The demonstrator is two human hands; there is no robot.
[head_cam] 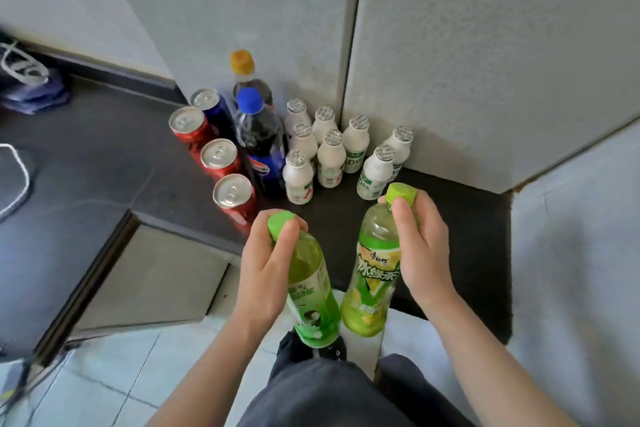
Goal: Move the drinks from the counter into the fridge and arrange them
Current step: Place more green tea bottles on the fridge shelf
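Head: both hands around bottle necks

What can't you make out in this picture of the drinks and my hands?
Head view:
Orange-capped bottle: body hidden behind the Pepsi bottle.
White bottles: label text too small, blurred.
Left green bottle: neck covered by the left hand.
Right green bottle: neck partly covered by the right hand.

Cans stand left of small bottles on counter.
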